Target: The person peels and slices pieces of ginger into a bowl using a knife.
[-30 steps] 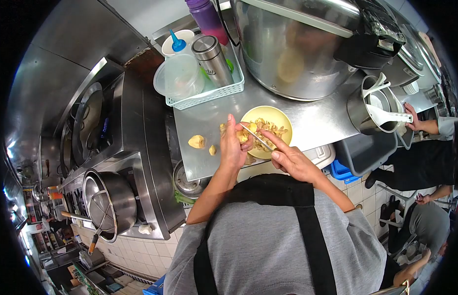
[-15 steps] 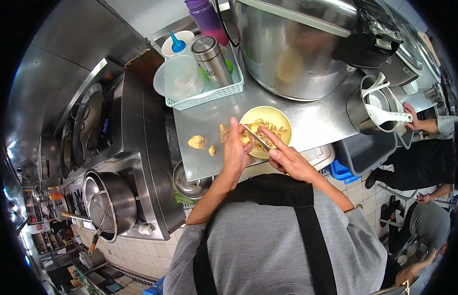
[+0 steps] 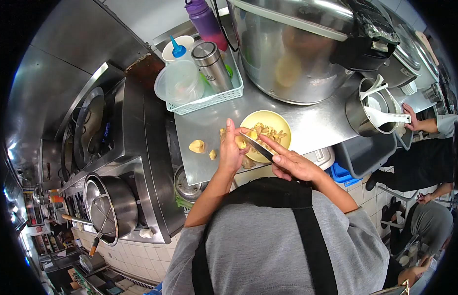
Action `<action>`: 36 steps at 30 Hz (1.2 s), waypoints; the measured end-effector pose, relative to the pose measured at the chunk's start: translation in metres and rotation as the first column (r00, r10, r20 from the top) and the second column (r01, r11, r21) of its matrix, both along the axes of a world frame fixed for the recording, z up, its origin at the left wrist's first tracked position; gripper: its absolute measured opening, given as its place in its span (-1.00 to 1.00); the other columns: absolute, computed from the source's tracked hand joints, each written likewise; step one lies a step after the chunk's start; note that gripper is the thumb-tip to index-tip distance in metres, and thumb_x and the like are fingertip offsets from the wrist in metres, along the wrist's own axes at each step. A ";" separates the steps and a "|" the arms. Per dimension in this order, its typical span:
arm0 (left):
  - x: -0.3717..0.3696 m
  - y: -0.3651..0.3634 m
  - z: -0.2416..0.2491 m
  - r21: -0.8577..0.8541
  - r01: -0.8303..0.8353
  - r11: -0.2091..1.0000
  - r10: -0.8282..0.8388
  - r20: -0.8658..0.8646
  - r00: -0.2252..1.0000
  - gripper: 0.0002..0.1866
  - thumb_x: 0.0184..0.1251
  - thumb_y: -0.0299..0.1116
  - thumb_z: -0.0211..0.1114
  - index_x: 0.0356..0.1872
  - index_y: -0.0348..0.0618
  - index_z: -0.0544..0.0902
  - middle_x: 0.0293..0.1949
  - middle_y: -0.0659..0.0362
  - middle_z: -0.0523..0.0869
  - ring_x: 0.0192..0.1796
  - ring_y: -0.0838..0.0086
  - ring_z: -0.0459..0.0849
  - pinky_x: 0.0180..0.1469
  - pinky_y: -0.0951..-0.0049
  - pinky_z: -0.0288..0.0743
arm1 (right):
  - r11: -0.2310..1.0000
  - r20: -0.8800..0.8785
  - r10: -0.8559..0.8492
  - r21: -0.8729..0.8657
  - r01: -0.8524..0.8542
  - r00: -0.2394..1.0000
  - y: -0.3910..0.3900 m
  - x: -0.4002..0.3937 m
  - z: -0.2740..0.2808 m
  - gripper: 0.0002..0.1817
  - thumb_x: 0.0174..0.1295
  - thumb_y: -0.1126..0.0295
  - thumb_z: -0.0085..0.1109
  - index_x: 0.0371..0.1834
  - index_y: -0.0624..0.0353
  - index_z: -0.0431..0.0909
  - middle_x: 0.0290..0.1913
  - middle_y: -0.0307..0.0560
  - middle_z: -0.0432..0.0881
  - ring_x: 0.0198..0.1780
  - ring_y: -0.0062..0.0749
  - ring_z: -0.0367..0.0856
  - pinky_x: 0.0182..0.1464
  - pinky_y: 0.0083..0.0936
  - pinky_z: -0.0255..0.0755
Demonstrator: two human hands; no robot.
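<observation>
Shiny steel makes up the tabletop point(image 3: 317, 115), with a big silver pot point(image 3: 261, 49) toward the back and a pale basket point(image 3: 209, 102) near the back left corner. Close to the front edge sits a yellow plate point(image 3: 284, 123) with peelings point(image 3: 268, 132) on it. I see a small yellow lump point(image 3: 240, 142) in the left hand point(image 3: 231, 152), up by the plate's left rim. Fingers curl around the lump and pinch it, and the thumb sticks up toward the back. I cannot tell which way the lump is longest, because the fingers hide part of it.

From the right hand point(image 3: 295, 166), the lump lies to the left and a bit toward the back. A knife point(image 3: 258, 147) points that same way, with its tip aimed toward the back left corner. Its blade is right by the lump, maybe touching; I can't tell. The right hand wraps the handle, with one finger stretched along the blade. Both arms bend inward over the front edge. Two more yellow chunks point(image 3: 197, 146) lie near the left edge.
</observation>
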State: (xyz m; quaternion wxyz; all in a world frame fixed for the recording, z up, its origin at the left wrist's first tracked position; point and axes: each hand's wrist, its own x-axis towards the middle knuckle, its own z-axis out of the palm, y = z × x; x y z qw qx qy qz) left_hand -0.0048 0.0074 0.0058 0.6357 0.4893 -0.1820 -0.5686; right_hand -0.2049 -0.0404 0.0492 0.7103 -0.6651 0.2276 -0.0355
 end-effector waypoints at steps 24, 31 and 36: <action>-0.025 0.017 -0.004 -0.020 0.085 0.996 -0.088 -0.201 0.976 -0.59 0.54 -0.15 -0.15 0.05 -0.28 0.48 -0.25 0.18 0.60 -0.44 0.58 0.40 -0.43 0.57 0.29 | 0.742 -0.080 -0.241 -0.657 0.131 0.967 0.025 -0.007 -0.017 -0.44 0.43 0.12 -0.22 0.48 -0.35 -0.06 -0.35 0.18 0.62 -0.42 0.10 0.60 -0.33 -0.10 0.50; -0.013 0.038 0.008 -0.041 0.168 0.985 -0.173 -0.254 0.951 -0.65 0.40 -0.44 0.08 0.17 -0.29 0.40 -0.02 0.10 0.60 -0.08 0.36 0.63 -0.08 0.41 0.54 | 0.868 -0.116 -0.320 -0.434 0.242 0.940 0.019 -0.010 -0.045 -0.43 0.44 -0.06 -0.33 0.46 -0.16 0.11 0.38 0.04 0.29 0.20 0.01 0.48 0.26 -0.29 0.31; -0.016 0.030 0.008 -0.077 0.106 0.991 -0.123 -0.266 0.956 -0.65 0.37 -0.52 0.09 0.17 -0.23 0.39 0.09 0.04 0.58 0.02 0.31 0.63 0.09 0.37 0.57 | 0.872 0.037 -0.377 0.351 0.341 0.925 0.014 -0.013 -0.030 -0.28 0.40 -0.15 -0.23 0.51 -0.03 -0.06 -0.60 -0.32 0.22 -0.65 -0.66 0.21 -0.61 -0.68 0.22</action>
